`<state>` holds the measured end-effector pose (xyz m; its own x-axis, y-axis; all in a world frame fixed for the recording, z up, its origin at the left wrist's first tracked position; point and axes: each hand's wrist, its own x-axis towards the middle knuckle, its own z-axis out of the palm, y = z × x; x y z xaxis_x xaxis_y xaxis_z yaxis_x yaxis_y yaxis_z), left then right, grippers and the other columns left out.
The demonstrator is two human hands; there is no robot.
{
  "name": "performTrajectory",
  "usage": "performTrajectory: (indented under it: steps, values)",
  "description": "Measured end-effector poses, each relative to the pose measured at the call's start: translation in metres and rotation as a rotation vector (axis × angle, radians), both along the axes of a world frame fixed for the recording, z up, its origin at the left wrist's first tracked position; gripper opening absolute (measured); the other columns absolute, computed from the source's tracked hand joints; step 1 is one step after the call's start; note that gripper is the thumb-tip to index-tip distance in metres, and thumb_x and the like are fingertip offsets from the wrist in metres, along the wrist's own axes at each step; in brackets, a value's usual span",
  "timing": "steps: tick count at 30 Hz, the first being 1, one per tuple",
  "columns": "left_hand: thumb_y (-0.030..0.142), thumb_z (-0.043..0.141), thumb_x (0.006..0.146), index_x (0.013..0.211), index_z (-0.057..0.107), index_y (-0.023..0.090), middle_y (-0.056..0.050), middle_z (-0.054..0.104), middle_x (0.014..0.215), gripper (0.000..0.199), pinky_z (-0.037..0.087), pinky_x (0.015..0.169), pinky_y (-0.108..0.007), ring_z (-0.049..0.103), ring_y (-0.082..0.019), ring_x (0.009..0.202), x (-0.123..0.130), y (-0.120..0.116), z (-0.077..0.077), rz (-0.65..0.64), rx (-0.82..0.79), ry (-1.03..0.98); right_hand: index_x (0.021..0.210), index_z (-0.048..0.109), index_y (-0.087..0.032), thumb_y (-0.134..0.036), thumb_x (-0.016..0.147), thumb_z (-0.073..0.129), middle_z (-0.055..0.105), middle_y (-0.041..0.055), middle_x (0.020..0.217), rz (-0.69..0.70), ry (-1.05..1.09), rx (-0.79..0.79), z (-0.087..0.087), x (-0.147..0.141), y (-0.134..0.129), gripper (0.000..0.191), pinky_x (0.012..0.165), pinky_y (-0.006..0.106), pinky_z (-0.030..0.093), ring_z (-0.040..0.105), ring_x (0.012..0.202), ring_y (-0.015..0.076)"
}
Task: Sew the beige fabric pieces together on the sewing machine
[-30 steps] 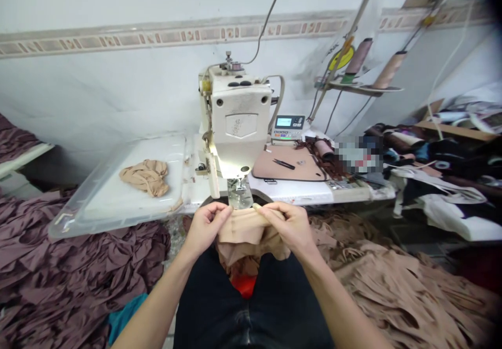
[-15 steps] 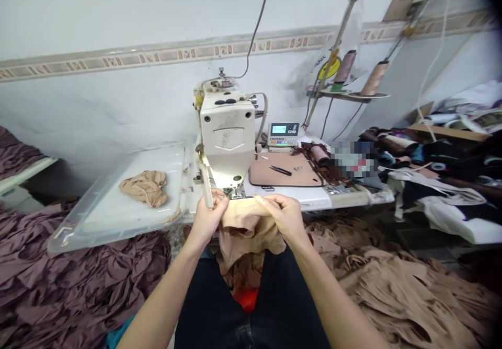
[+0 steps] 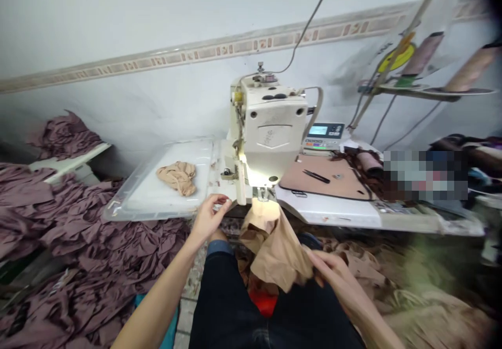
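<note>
A tan cloth garment piece [image 3: 280, 249] hangs from under the presser foot of a white sewing machine [image 3: 274, 129], its upper edge lit by the lamp. Low on the right, my right hand [image 3: 333, 273] pinches the garment's far edge and draws it out to the side; some fingertips are blurred or behind the cloth. My left hand [image 3: 212, 216] is at the table edge, left of the needle area and apart from the cloth. Its fingers are loosely curled with a gap to the thumb, and nothing shows in them.
A crumpled tan piece [image 3: 178, 177] lies on a clear plastic sheet [image 3: 137, 202] at left. Thread snips [image 3: 317, 176] rest on a brown mat [image 3: 290, 174] near a control panel [image 3: 323, 136]. Mauve cloth heaps [image 3: 129, 265] spread left, tan heaps right. Thread cones [image 3: 423, 56] stand upper right.
My left hand has let go of the garment and moved left of it. My right hand has moved down and right with its edge. The view has turned left.
</note>
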<state>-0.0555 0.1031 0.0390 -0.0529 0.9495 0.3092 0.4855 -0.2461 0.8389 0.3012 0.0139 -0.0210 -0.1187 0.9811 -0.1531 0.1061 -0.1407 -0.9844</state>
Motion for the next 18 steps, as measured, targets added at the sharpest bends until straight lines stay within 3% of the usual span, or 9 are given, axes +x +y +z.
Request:
performTrajectory:
  steps: [2, 4, 6, 8, 10, 13, 15, 18]
  values:
    - [0.043, 0.062, 0.096, 0.111, 0.074, 0.018, -0.011, 0.079, 0.1, 0.032, 0.058, 0.075, -0.03, 0.076, -0.025, 0.089, -0.039, 0.005, 0.003, 0.156, -0.042, 0.151, 0.064, 0.069, -0.017, -0.083, 0.078, 0.076, 0.052, 0.001, 0.059, -0.04, 0.083, -0.109, -0.017, 0.015, -0.012, 0.068, 0.047, 0.026, 0.032, 0.046, 0.052, 0.0145]
    - [0.041, 0.058, 0.097, 0.118, 0.072, 0.015, -0.012, 0.079, 0.1, 0.036, 0.057, 0.074, -0.032, 0.076, -0.025, 0.082, -0.075, 0.012, 0.009, 0.304, -0.076, 0.222, 0.07, 0.074, -0.017, -0.085, 0.073, 0.078, 0.056, 0.0027, 0.06, -0.182, 0.151, -0.173, -0.026, 0.023, -0.018, 0.068, 0.044, 0.026, 0.032, 0.047, 0.051, 0.0151]
    - [0.04, 0.056, 0.097, 0.121, 0.071, 0.014, -0.014, 0.079, 0.104, 0.038, 0.056, 0.079, -0.034, 0.076, -0.027, 0.087, -0.105, 0.02, 0.014, 0.429, -0.094, 0.268, 0.071, 0.076, -0.017, -0.086, 0.067, 0.081, 0.057, 0.0033, 0.06, -0.33, 0.17, -0.173, -0.027, 0.022, -0.018, 0.07, 0.042, 0.025, 0.031, 0.046, 0.05, 0.015]
    - [0.041, 0.057, 0.097, 0.115, 0.072, 0.016, -0.016, 0.079, 0.105, 0.035, 0.055, 0.085, -0.037, 0.076, -0.032, 0.099, -0.125, 0.027, 0.018, 0.527, -0.122, 0.309, 0.066, 0.074, -0.017, -0.085, 0.065, 0.084, 0.054, 0.0021, 0.057, -0.394, 0.148, -0.119, -0.018, 0.013, -0.016, 0.069, 0.042, 0.025, 0.03, 0.044, 0.049, 0.014]
    - [0.043, 0.063, 0.093, 0.098, 0.075, 0.018, -0.017, 0.08, 0.1, 0.028, 0.054, 0.089, -0.039, 0.074, -0.037, 0.108, -0.136, 0.033, 0.017, 0.579, -0.162, 0.328, 0.059, 0.068, -0.017, -0.084, 0.067, 0.084, 0.049, 0.0, 0.054, -0.355, 0.105, -0.051, -0.006, -0.001, -0.014, 0.069, 0.043, 0.024, 0.031, 0.041, 0.049, 0.0126]
    - [0.039, 0.073, 0.082, 0.075, 0.07, 0.022, -0.015, 0.078, 0.085, 0.019, 0.054, 0.09, -0.04, 0.075, -0.039, 0.104, -0.142, 0.04, 0.012, 0.59, -0.207, 0.295, 0.058, 0.069, -0.017, -0.083, 0.073, 0.08, 0.047, -0.001, 0.052, -0.232, 0.018, 0.005, 0.012, -0.012, -0.016, 0.069, 0.044, 0.025, 0.034, 0.04, 0.048, 0.0119]
    - [0.035, 0.075, 0.075, 0.07, 0.067, 0.022, -0.011, 0.075, 0.076, 0.016, 0.055, 0.087, -0.038, 0.075, -0.036, 0.096, -0.145, 0.043, 0.01, 0.588, -0.215, 0.236, 0.065, 0.077, -0.017, -0.08, 0.071, 0.083, 0.059, 0.0028, 0.057, -0.19, -0.033, 0.021, 0.021, -0.004, -0.023, 0.064, 0.047, 0.026, 0.042, 0.051, 0.052, 0.0158]
    - [0.038, 0.075, 0.071, 0.075, 0.066, 0.02, -0.005, 0.07, 0.07, 0.02, 0.057, 0.078, -0.034, 0.073, -0.027, 0.081, -0.152, 0.047, 0.015, 0.573, -0.18, 0.09, 0.074, 0.082, -0.022, -0.074, 0.066, 0.089, 0.078, 0.0093, 0.078, -0.331, -0.073, 0.061, 0.031, 0.031, -0.042, 0.052, 0.057, 0.031, 0.057, 0.07, 0.071, 0.0272]
